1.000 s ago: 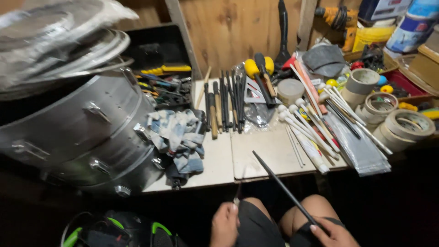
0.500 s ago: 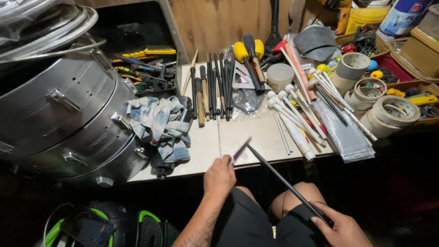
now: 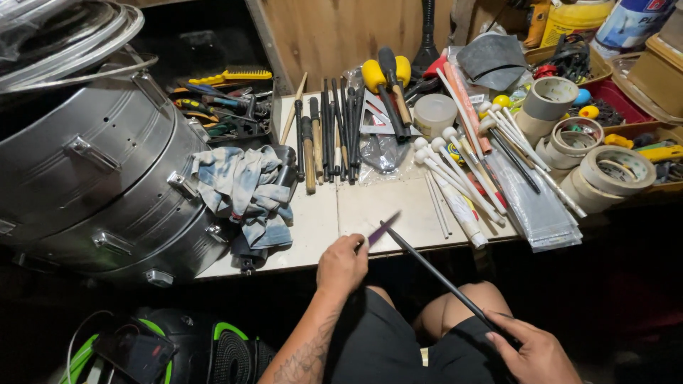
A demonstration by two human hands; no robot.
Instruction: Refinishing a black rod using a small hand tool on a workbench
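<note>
Black, thin rod [image 3: 441, 279] runs diagonally across the person's lap, right hand [image 3: 533, 352] closed round its lower end, tip up at the edge of the pale tabletop [image 3: 313, 220]. Left hand [image 3: 341, 264] pinches a small purple blade-like tool [image 3: 383, 229] right by that tip, so the hands are well apart. For clean work I'd say keep the rod's tip braced on the table edge, hold the far end steady, and use short light strokes angled away from the fingers. Rolls of tape [image 3: 605, 174] and drumsticks [image 3: 327, 135] sit further back.
</note>
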